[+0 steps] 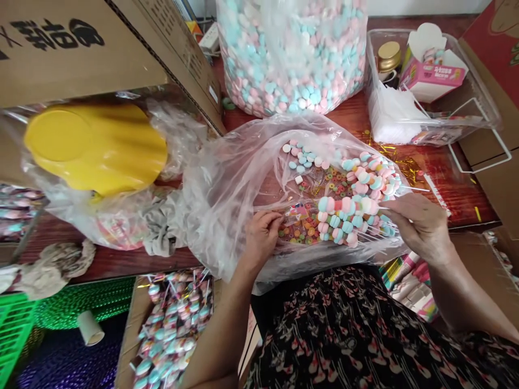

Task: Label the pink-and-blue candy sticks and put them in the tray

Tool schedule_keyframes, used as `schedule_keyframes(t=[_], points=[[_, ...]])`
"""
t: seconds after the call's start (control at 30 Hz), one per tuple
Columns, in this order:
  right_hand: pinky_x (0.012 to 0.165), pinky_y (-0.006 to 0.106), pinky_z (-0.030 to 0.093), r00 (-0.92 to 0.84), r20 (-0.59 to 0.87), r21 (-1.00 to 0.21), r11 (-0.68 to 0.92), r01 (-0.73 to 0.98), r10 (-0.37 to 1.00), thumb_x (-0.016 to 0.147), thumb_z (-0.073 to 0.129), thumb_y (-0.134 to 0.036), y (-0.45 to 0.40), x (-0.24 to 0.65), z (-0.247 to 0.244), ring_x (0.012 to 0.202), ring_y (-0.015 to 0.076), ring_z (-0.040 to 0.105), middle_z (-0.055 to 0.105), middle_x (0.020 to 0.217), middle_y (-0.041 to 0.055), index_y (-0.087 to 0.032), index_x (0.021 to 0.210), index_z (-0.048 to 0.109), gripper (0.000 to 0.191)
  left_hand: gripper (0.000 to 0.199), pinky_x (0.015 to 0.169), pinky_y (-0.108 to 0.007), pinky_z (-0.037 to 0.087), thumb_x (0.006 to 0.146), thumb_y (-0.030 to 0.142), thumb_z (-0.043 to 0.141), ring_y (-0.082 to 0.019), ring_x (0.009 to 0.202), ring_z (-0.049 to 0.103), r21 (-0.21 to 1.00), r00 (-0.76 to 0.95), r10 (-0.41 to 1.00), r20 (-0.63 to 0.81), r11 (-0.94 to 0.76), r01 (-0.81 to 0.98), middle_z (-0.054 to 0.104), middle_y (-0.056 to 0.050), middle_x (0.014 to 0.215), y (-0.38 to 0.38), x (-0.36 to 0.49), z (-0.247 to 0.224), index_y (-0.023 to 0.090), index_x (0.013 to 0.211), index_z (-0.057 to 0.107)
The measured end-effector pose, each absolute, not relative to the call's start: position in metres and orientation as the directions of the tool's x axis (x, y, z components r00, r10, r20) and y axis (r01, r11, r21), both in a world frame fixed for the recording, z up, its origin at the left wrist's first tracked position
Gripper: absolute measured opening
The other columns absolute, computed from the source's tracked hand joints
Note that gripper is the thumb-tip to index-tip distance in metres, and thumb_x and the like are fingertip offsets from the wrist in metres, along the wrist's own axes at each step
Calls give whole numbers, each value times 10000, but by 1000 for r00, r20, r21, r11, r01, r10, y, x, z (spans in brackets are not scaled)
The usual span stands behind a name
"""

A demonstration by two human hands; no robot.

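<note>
Candy skewer (346, 205) lies sideways between the left hand (261, 235) and the right hand (424, 222), above the plastic bag (227, 178) on the bench (466, 208). Its long axis runs from left to right. The right hand is nearer, pinching its bare end; the left hand, fingertips pressed together, seems to pinch a printed wrapper (297, 210).

The top (344, 329) is black with a scattered floral print in pink, red and white. Plain black cloth (268, 313) shows beside it. Left hand (263, 233), right hand (424, 222) and forearms (225, 316) are bare.
</note>
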State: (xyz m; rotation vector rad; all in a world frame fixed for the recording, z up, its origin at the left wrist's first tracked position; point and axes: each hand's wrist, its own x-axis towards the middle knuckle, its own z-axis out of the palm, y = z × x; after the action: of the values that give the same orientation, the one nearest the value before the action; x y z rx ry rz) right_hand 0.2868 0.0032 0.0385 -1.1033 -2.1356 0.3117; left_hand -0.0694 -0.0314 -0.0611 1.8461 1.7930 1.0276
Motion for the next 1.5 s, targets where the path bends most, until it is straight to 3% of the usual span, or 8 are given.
schedule_keyframes(t=[0.27, 0.6, 0.77, 1.03, 1.17, 1.27, 1.37, 1.5], points=[[717, 322, 437, -695, 316, -153, 757, 635, 646, 974, 514, -272, 39, 233, 41, 777, 179, 642, 748, 837, 48, -196, 957, 735, 234, 139, 755, -295, 550, 890, 272, 634, -160, 794, 678, 769, -141, 947, 287, -140, 624, 731, -43, 862, -38, -72, -62, 189, 875, 744], [672, 327, 328, -828, 267, 143, 830, 540, 493, 877, 516, -127, 31, 227, 46, 719, 165, 527, 677, 743, 20, -206, 1006, 707, 244, 146, 785, -310, 559, 904, 250, 617, -180, 831, 699, 701, -57, 931, 361, -230, 676, 748, -62, 864, -39, -68, -62, 177, 842, 727], [610, 314, 265, -832, 201, 214, 805, 553, 517, 853, 516, -83, 31, 226, 55, 660, 151, 489, 640, 705, 10, -194, 912, 699, 222, 121, 808, -318, 563, 898, 233, 624, -182, 858, 700, 645, 11, 904, 426, -312, 698, 753, -61, 888, -40, -70, -62, 182, 841, 717], [597, 303, 217, -848, 241, 186, 835, 518, 472, 836, 499, -61, 34, 225, 62, 641, 135, 469, 598, 655, -2, -187, 858, 691, 230, 92, 781, -319, 560, 893, 212, 630, -175, 810, 678, 594, 142, 883, 447, -412, 690, 729, -52, 855, -38, -63, -48, 184, 843, 702], [580, 307, 179, -846, 249, 79, 861, 503, 471, 860, 478, -85, 33, 224, 53, 628, 126, 449, 601, 651, 2, -178, 891, 702, 245, 50, 918, -371, 533, 891, 196, 628, -215, 1034, 663, 587, 149, 875, 460, -426, 688, 711, -96, 1084, -39, -63, -44, 183, 879, 675], [578, 299, 184, -838, 270, -28, 874, 485, 473, 895, 459, -116, 38, 226, 54, 619, 115, 443, 611, 659, -3, -187, 917, 712, 264, 164, 959, -376, 514, 894, 208, 627, -222, 1112, 645, 689, 149, 910, 386, -392, 610, 666, -122, 1226, -40, -62, -37, 182, 1055, 621], [593, 292, 217, -841, 299, -54, 888, 458, 452, 919, 447, -140, 43, 228, 57, 625, 115, 446, 617, 674, -2, -195, 924, 713, 272, 423, 902, -347, 518, 894, 259, 644, -211, 1037, 659, 759, 213, 941, 265, -339, 555, 681, -114, 1174, -39, -55, -25, 176, 1291, 524], [622, 301, 239, -873, 326, -12, 925, 379, 362, 953, 433, -183, 43, 224, 58, 669, 126, 450, 635, 729, 20, -183, 938, 695, 263, 289, 795, -300, 494, 888, 351, 666, -183, 862, 640, 776, 335, 933, 134, -309, 550, 705, -55, 972, -33, -41, -13, 170, 1111, 640]])
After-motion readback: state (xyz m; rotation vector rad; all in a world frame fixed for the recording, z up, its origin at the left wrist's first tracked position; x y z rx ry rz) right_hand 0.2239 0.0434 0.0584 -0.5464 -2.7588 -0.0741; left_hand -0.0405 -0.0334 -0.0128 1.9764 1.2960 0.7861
